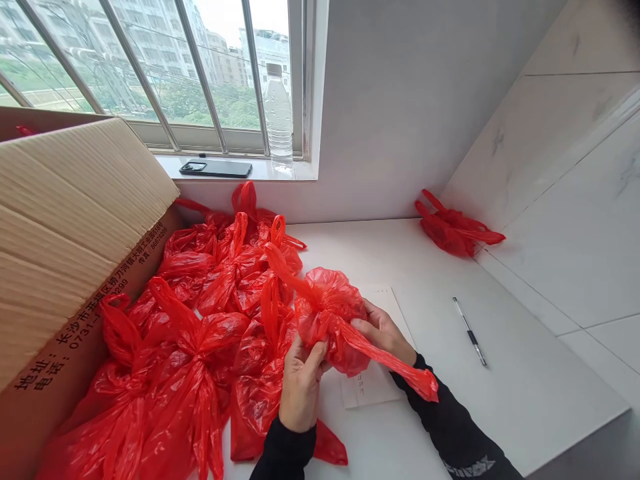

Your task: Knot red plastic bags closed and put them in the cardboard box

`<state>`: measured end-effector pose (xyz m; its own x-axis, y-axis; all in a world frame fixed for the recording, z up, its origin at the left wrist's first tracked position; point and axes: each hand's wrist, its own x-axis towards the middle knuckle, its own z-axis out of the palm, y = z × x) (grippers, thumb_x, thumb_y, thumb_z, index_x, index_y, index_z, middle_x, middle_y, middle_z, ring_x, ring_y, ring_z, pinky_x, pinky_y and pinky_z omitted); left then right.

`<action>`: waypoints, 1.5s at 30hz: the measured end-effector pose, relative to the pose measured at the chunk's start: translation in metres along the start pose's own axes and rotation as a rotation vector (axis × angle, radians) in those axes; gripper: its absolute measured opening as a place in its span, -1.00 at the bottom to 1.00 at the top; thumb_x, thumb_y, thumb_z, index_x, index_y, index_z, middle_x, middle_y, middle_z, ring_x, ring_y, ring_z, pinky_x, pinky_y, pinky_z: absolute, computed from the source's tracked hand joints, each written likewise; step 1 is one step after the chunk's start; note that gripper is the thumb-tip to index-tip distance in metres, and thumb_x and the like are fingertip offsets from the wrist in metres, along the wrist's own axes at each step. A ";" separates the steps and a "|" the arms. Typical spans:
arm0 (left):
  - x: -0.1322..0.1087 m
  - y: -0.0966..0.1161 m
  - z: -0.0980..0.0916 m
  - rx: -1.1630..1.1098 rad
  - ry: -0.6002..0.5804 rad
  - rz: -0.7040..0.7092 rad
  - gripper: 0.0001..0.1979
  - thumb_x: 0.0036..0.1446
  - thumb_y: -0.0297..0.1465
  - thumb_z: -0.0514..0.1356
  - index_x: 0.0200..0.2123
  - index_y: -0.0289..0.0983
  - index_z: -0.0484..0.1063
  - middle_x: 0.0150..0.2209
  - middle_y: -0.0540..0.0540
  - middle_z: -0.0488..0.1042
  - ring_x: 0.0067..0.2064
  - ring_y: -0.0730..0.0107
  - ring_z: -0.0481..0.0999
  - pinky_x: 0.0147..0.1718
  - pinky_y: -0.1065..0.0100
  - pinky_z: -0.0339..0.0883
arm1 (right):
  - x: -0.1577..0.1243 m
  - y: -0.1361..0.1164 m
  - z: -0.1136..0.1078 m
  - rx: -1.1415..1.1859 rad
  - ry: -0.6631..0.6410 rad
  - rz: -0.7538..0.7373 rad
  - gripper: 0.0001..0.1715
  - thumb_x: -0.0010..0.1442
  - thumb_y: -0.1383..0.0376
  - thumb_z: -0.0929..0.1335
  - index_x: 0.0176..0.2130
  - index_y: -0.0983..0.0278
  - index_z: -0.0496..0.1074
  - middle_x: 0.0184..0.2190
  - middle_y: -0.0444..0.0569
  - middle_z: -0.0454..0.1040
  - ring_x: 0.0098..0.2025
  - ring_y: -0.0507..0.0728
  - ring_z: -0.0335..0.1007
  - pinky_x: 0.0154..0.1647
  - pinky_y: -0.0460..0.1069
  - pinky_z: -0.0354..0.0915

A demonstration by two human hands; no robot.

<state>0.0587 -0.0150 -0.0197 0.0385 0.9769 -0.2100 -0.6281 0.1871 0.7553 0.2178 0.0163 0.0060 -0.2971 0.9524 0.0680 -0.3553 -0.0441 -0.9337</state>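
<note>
Between my two hands is a knotted red plastic bag, held above the white tabletop. My left hand grips its lower left side, thumb near the knot. The fingers of my right hand are closed around its right side. One handle of the bag points up to the left, the other hangs down to the right over my right wrist. What is inside cannot be made out. Beneath the bag lies a sheet of paper with handwritten numbers, partly covered by the bag and my right arm.
Several tied red bags crowd the table's left side, beside an open cardboard box. A pen lies to the right. Another red bag rests against the right wall. The windowsill holds a phone and a water bottle.
</note>
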 end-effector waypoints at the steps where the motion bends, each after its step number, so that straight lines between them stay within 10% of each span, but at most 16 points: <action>1: 0.000 0.000 0.000 0.011 0.001 -0.001 -0.49 0.05 -0.30 0.36 0.10 -0.15 0.44 0.02 -0.18 0.55 -0.01 0.11 0.55 -0.10 0.21 0.49 | 0.000 0.000 0.000 -0.005 0.010 -0.006 -0.60 0.20 0.20 0.41 0.03 0.20 0.41 -0.09 -0.02 0.54 -0.08 0.18 0.46 -0.02 0.06 0.33; 31: -0.006 0.008 0.010 0.080 -0.077 0.023 -0.38 -0.01 -0.41 0.40 0.15 -0.14 0.36 0.04 -0.14 0.53 0.09 0.12 0.49 0.16 0.14 0.28 | 0.002 0.011 -0.005 -0.065 0.179 -0.051 -0.74 0.23 0.07 0.38 -0.19 0.18 0.47 -0.31 -0.10 0.53 -0.35 0.07 0.40 -0.31 -0.05 0.33; 45: -0.004 0.009 0.008 0.070 -0.044 0.060 -0.37 0.03 -0.38 0.37 0.18 -0.17 0.31 0.12 -0.20 0.47 0.15 0.05 0.43 0.10 0.12 0.36 | -0.002 0.001 0.004 -0.115 0.008 -0.063 -0.42 0.13 0.15 0.47 0.12 0.15 0.37 0.10 0.03 0.45 0.11 0.27 0.37 0.05 0.12 0.37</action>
<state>0.0592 -0.0166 -0.0071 0.0373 0.9899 -0.1369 -0.5747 0.1333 0.8075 0.2144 0.0136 0.0064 -0.2699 0.9546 0.1258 -0.2688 0.0508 -0.9619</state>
